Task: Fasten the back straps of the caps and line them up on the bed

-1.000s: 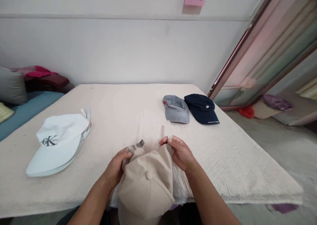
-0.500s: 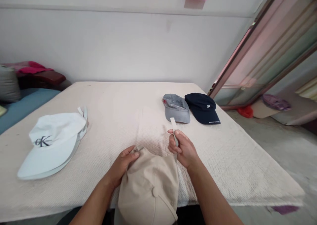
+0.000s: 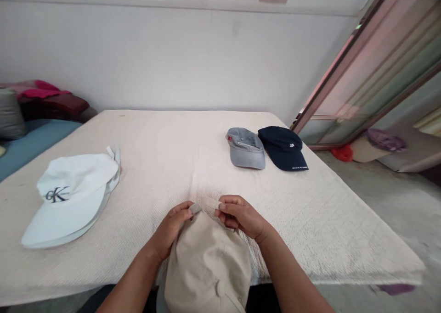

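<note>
A beige baseball cap [image 3: 208, 262] lies at the table's near edge, its crown toward me and its back opening facing away. My left hand [image 3: 171, 226] pinches the left end of the back opening, beside a small metal buckle [image 3: 195, 208]. Between the thumb and fingers of my right hand [image 3: 242, 215] is the pale strap [image 3: 210, 203] of the cap. The strap's free tip points left and is close to the buckle; whether they touch I cannot tell.
White caps [image 3: 74, 193], stacked, lie at left on the cloth-covered table [image 3: 165, 152]. A grey cap [image 3: 245, 148] and a navy cap [image 3: 284, 148] sit side by side at the back right. A wall [image 3: 155, 56] stands behind, a glass sliding door [image 3: 351, 97] at right.
My right hand has moved left with the strap, swinging its tip from upright to pointing left toward the buckle. My left hand stays at the cap's back edge.
</note>
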Demonstrator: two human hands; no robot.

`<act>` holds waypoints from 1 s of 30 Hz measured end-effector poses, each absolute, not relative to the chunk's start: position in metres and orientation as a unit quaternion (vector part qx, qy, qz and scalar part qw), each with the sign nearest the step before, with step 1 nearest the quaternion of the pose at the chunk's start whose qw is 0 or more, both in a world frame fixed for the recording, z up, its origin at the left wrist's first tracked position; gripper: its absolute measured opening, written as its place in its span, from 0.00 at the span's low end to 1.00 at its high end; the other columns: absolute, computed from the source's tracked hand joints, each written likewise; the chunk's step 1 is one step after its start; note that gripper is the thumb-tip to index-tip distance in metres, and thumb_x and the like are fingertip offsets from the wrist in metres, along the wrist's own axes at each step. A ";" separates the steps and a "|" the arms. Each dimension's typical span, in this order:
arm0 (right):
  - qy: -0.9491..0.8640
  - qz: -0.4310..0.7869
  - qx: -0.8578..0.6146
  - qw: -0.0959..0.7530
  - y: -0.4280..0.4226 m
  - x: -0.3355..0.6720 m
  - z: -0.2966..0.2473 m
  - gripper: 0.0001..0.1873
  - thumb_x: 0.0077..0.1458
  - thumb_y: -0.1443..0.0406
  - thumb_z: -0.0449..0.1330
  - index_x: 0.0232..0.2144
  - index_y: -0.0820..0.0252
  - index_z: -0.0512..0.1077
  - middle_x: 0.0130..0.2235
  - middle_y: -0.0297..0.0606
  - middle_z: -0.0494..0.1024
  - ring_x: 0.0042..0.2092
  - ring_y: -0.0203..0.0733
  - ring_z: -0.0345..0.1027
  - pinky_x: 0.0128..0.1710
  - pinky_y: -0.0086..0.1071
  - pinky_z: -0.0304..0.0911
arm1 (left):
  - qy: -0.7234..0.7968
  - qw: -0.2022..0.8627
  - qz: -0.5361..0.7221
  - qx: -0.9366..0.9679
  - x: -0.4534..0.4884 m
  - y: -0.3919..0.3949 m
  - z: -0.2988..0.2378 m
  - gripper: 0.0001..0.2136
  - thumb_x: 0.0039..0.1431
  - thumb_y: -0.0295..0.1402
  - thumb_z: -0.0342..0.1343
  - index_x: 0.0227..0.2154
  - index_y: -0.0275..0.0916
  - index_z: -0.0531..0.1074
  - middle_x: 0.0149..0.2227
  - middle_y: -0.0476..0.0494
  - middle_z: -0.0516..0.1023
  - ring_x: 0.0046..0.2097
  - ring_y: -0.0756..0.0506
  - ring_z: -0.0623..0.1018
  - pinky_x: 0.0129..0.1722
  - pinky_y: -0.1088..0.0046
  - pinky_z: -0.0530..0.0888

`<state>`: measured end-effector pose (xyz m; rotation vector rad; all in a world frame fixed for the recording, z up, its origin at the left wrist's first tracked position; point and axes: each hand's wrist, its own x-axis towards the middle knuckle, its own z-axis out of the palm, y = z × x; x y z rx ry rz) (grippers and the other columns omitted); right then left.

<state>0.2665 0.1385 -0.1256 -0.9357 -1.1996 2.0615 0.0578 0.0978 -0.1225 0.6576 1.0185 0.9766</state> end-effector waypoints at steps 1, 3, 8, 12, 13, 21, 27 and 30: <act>-0.449 0.771 -0.351 0.284 0.139 0.267 -0.126 0.12 0.55 0.61 0.58 0.26 0.65 0.72 0.20 0.31 0.66 0.18 0.25 0.47 0.18 0.24 0.40 | 0.460 0.709 0.440 0.302 0.058 0.098 -0.123 0.08 0.49 0.34 0.61 0.31 0.36 0.76 0.28 0.45 0.77 0.28 0.48 0.73 0.29 0.75 0.67; -0.448 0.772 -0.355 0.276 0.139 0.267 -0.126 0.11 0.54 0.62 0.58 0.25 0.65 0.72 0.20 0.31 0.67 0.18 0.25 0.48 0.18 0.24 0.42 | 0.462 0.707 0.440 0.305 0.059 0.098 -0.125 0.07 0.50 0.34 0.61 0.32 0.37 0.75 0.28 0.47 0.77 0.28 0.49 0.72 0.29 0.76 0.67; -0.454 0.780 -0.347 0.256 0.139 0.269 -0.127 0.10 0.53 0.63 0.58 0.25 0.65 0.72 0.22 0.32 0.68 0.19 0.25 0.51 0.18 0.24 0.43 | 0.442 0.723 0.439 0.298 0.059 0.099 -0.130 0.07 0.50 0.35 0.63 0.30 0.37 0.75 0.26 0.49 0.75 0.27 0.52 0.71 0.28 0.78 0.66; -0.473 0.777 -0.340 0.238 0.139 0.270 -0.127 0.09 0.53 0.63 0.58 0.25 0.64 0.72 0.22 0.31 0.67 0.19 0.26 0.51 0.18 0.24 0.44 | 0.424 0.737 0.436 0.295 0.059 0.098 -0.131 0.06 0.51 0.34 0.62 0.31 0.37 0.76 0.27 0.48 0.76 0.27 0.52 0.71 0.29 0.78 0.66; -0.478 0.776 -0.339 0.234 0.139 0.270 -0.127 0.09 0.53 0.63 0.58 0.26 0.64 0.72 0.21 0.31 0.67 0.19 0.26 0.51 0.18 0.24 0.45 | 0.416 0.744 0.433 0.293 0.060 0.098 -0.131 0.06 0.52 0.34 0.62 0.31 0.37 0.76 0.28 0.48 0.77 0.28 0.51 0.72 0.30 0.78 0.67; -0.548 0.714 -0.333 0.282 0.140 0.270 -0.120 0.08 0.53 0.63 0.60 0.30 0.63 0.73 0.25 0.32 0.68 0.23 0.29 0.57 0.23 0.26 0.50 | 0.401 0.760 0.434 0.271 0.059 0.097 -0.132 0.08 0.50 0.32 0.63 0.35 0.37 0.77 0.29 0.46 0.78 0.29 0.50 0.74 0.31 0.77 0.68; -0.543 0.698 -0.331 0.329 0.140 0.267 -0.124 0.09 0.51 0.61 0.62 0.29 0.63 0.71 0.24 0.30 0.66 0.23 0.29 0.54 0.24 0.27 0.48 | 0.389 0.770 0.425 0.274 0.060 0.096 -0.136 0.10 0.48 0.34 0.64 0.34 0.37 0.76 0.29 0.47 0.78 0.28 0.51 0.74 0.30 0.77 0.68; -0.556 0.689 -0.341 0.317 0.140 0.268 -0.127 0.06 0.51 0.64 0.61 0.26 0.63 0.70 0.23 0.30 0.66 0.22 0.29 0.54 0.24 0.27 0.49 | 0.401 0.769 0.422 0.264 0.062 0.096 -0.136 0.08 0.50 0.33 0.63 0.33 0.37 0.76 0.28 0.48 0.77 0.28 0.51 0.73 0.29 0.77 0.68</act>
